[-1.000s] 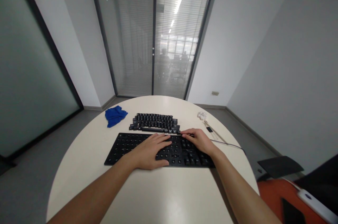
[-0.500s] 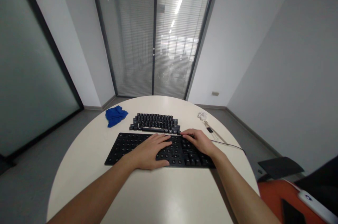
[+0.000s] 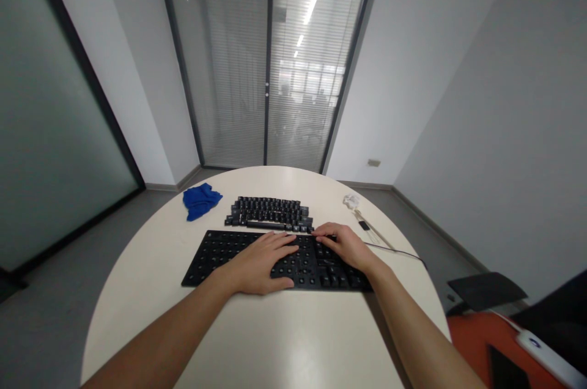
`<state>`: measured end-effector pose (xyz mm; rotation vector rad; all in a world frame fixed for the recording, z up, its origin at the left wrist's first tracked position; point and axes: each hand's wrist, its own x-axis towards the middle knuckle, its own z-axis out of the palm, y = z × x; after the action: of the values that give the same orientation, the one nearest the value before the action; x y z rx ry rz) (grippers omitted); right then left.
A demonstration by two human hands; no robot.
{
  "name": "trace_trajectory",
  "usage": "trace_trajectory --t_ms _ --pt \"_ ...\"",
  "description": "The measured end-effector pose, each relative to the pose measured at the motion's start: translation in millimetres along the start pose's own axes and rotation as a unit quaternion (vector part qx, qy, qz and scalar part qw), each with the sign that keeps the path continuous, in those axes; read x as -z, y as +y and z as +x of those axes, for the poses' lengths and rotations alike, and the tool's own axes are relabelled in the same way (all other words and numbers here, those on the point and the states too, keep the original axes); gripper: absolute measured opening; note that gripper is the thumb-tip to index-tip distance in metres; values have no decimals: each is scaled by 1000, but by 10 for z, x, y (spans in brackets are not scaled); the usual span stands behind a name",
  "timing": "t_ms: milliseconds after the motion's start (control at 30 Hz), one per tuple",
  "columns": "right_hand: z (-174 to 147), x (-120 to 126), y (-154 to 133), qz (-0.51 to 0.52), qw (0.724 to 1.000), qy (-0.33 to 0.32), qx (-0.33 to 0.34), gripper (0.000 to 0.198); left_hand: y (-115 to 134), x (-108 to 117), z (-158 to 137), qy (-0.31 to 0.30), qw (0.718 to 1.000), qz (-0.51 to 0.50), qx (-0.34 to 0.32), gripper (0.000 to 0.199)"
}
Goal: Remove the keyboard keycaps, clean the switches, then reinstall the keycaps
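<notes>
A black keyboard lies across the table, its left and middle parts stripped to bare key posts while keys still sit on its right part. Spread over its middle, my left hand is open, palm down, with fingers reaching toward the far edge. My right hand is at the keyboard's far edge, right of centre, with thumb and fingertips pinched together. Whatever is between those fingertips is too small and hidden to make out. Just beyond the keyboard, loose black keycaps stand in rows in a keyboard layout.
On the round white table a blue cloth lies at the far left. Toward the right edge are a crumpled whitish item, a thin stick-like tool and a black cable. An orange chair stands at the right.
My right hand's fingertips have shifted very slightly at the keyboard's far edge. My left hand stays in place.
</notes>
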<state>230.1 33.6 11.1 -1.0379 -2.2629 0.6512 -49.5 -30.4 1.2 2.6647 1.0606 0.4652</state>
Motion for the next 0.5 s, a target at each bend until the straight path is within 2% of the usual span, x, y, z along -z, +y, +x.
trace_trajectory --t_ms 300,500 --pt "-14 -14 -18 -18 999 7 -36 28 16 23 -2 -10 1000 7 4 74" --pt "-11 -11 -35 -33 998 9 -53 23 15 21 0 -7 1000 -2 4 74"
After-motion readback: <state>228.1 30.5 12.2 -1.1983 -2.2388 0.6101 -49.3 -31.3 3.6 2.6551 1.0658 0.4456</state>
